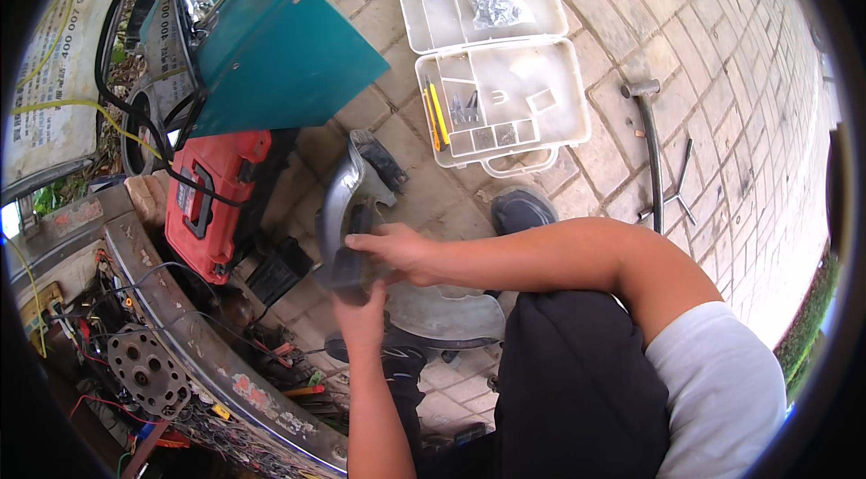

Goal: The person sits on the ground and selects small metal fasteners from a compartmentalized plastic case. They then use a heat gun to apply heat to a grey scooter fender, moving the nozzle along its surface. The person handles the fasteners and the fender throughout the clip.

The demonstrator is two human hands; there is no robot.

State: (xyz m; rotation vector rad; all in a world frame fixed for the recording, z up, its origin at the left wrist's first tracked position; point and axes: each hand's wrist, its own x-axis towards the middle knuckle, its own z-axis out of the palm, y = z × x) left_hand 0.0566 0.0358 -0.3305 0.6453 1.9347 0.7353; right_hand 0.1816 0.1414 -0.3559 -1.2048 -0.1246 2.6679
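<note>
A curved, glossy grey plastic-looking part [336, 204] with dark pieces along it stands in front of me, its exact kind unclear. At its near end is a dark block-shaped piece [350, 273]. My left hand [363, 321] grips this end from below, fingers partly hidden. From the right, my right hand [397, 249] reaches across and closes on the same end, thumb on top. Just under my hands, a pale, translucent curved cover [446, 312] lies on the paving near my feet.
An open clear organizer case [541, 73] holds cutters and small parts. A hammer [651, 154] and three-armed wrench [678, 198] lie right. At left are a red tool case [206, 204], teal machine [289, 46], cables, and a worn metal panel [194, 326] beside tangled wires.
</note>
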